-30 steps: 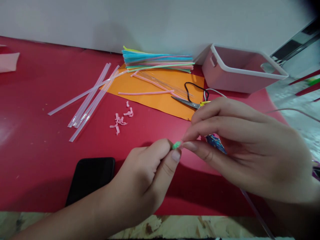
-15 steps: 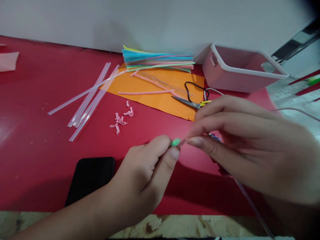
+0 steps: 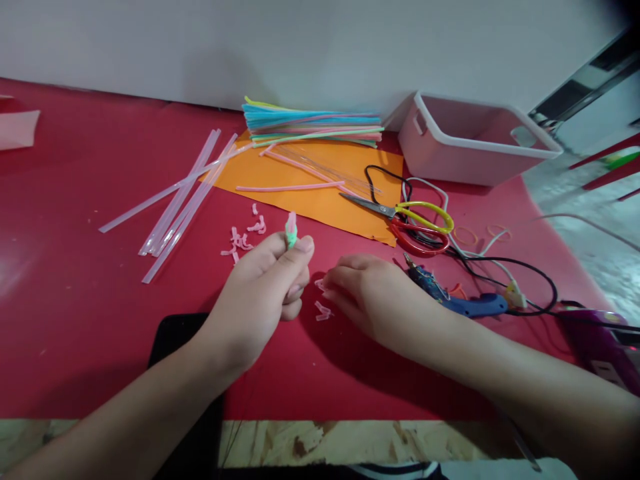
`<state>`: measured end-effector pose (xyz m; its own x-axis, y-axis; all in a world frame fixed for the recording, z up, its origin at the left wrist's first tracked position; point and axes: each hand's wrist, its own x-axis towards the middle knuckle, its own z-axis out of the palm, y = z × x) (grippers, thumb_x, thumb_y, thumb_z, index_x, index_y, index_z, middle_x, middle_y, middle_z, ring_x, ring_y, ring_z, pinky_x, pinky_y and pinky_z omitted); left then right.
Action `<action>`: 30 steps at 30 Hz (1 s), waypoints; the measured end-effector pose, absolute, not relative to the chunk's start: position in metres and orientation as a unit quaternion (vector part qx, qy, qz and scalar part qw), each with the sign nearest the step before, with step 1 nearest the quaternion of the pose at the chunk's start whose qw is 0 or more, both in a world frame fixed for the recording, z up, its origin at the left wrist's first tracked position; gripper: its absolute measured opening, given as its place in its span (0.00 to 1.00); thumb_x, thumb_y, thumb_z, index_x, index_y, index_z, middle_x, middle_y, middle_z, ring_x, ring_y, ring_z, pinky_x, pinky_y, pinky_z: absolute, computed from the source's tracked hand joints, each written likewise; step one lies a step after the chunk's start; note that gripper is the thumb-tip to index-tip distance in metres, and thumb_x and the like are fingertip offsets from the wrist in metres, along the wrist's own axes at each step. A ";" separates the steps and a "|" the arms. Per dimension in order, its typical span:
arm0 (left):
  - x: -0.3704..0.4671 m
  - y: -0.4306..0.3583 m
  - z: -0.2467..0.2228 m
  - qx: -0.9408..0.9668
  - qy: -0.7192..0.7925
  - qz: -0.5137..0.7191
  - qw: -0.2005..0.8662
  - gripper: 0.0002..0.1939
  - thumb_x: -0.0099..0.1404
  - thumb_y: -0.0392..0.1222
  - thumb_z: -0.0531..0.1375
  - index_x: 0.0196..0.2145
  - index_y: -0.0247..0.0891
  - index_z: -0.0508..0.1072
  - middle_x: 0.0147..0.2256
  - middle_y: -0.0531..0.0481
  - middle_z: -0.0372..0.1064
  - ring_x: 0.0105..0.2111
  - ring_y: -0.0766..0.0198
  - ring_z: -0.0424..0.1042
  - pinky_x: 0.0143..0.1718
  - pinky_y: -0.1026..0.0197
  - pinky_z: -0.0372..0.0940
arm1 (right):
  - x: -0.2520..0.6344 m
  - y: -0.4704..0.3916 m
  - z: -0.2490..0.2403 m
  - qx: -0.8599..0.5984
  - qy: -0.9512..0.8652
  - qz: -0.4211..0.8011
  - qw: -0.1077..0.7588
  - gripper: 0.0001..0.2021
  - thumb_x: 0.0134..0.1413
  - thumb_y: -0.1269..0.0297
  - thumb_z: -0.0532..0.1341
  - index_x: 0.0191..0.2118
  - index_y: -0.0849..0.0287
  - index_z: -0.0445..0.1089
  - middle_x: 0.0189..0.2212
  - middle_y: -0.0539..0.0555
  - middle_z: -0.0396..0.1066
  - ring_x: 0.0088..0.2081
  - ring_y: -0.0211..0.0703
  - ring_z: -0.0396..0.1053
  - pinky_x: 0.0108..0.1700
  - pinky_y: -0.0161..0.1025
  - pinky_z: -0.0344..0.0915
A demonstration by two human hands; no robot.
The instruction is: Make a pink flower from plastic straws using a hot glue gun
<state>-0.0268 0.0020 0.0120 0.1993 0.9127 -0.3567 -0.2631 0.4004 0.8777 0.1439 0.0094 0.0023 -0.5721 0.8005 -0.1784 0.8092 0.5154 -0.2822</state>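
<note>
- Left hand (image 3: 260, 300): thumb and forefinger pinch the small green-and-pink piece (image 3: 291, 229), which stands upright out of the top of the grip, pink tip uppermost. A firm but light pinch low on the green would serve best, I judge; squeezing higher could crush the tip.
- Right hand (image 3: 380, 300): low over the table, palm down, fingertips drawn together at one of the pale pink bits (image 3: 323, 311); whether they have gripped it I cannot tell. Bits this small call for the very tips – thumb against forefinger – with the wrist lifted enough to see them.
- The other pale bits lie just nearer than those fingertips, apart from the left hand; the green-and-pink piece is up and to the left of them.
- Glue gun (image 3: 445, 290): just beyond the right forearm. Its nozzle may be hot, so I would give it a wide berth.
- Pink scraps (image 3: 243, 240): just beyond the left knuckles, best left unswept by the sleeve side of the arm.
- Scissors (image 3: 400, 217): farther off, blades partly over the orange sheet (image 3: 300, 200).
</note>
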 end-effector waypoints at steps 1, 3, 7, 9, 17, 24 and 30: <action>-0.026 0.002 0.012 0.343 0.469 0.419 0.698 0.16 0.69 0.42 0.57 0.25 0.39 0.58 0.18 0.61 0.50 0.17 0.75 0.44 0.15 0.74 0.45 | 0.143 0.010 0.001 0.461 0.870 -0.174 0.011 0.13 0.67 0.67 0.53 0.40 0.64 0.74 0.37 0.60 0.73 0.38 0.45 0.71 0.41 0.39 0.62; -0.025 0.002 0.012 0.343 0.472 0.409 0.702 0.15 0.67 0.40 0.58 0.25 0.39 0.58 0.18 0.61 0.51 0.17 0.76 0.44 0.15 0.75 0.45 | 0.142 0.010 0.000 0.454 0.872 -0.183 0.011 0.12 0.67 0.69 0.52 0.39 0.64 0.73 0.36 0.60 0.73 0.37 0.43 0.70 0.39 0.38 0.61; -0.024 0.001 0.012 0.353 0.496 0.402 0.684 0.13 0.65 0.37 0.58 0.26 0.39 0.57 0.19 0.61 0.53 0.16 0.77 0.46 0.15 0.75 0.44 | 0.142 0.012 0.004 0.437 0.877 -0.201 0.016 0.08 0.64 0.71 0.54 0.35 0.64 0.70 0.33 0.57 0.70 0.30 0.37 0.66 0.34 0.35 0.57; -0.024 0.001 0.012 0.362 0.512 0.399 0.669 0.13 0.65 0.37 0.59 0.27 0.40 0.57 0.20 0.62 0.54 0.15 0.77 0.46 0.14 0.73 0.44 | 0.144 0.013 0.008 0.447 0.871 -0.205 -0.007 0.05 0.60 0.71 0.58 0.32 0.63 0.68 0.30 0.54 0.69 0.27 0.35 0.62 0.30 0.34 0.55; -0.026 -0.001 0.007 0.449 0.518 0.390 0.615 0.18 0.61 0.37 0.65 0.30 0.41 0.55 0.37 0.53 0.74 0.21 0.76 0.60 0.22 0.68 0.58 | 0.160 0.016 0.029 0.445 0.829 -0.261 -0.215 0.10 0.55 0.76 0.59 0.41 0.58 0.73 0.34 0.49 0.78 0.32 0.34 0.73 0.34 0.30 0.65; -0.025 -0.003 0.006 0.434 0.497 0.398 0.637 0.19 0.63 0.34 0.64 0.28 0.40 0.54 0.35 0.55 0.74 0.24 0.76 0.63 0.25 0.70 0.61 | 0.157 0.012 0.034 0.440 0.789 -0.298 -0.309 0.06 0.57 0.72 0.62 0.38 0.59 0.76 0.32 0.49 0.79 0.32 0.31 0.74 0.33 0.26 0.69; -0.024 -0.004 0.007 0.369 0.493 0.401 0.678 0.14 0.68 0.46 0.60 0.29 0.39 0.61 0.26 0.57 0.67 0.18 0.77 0.50 0.16 0.74 0.46 | 0.160 0.011 0.035 0.425 0.775 -0.276 -0.379 0.05 0.55 0.75 0.64 0.38 0.61 0.75 0.32 0.50 0.78 0.31 0.33 0.75 0.33 0.28 0.72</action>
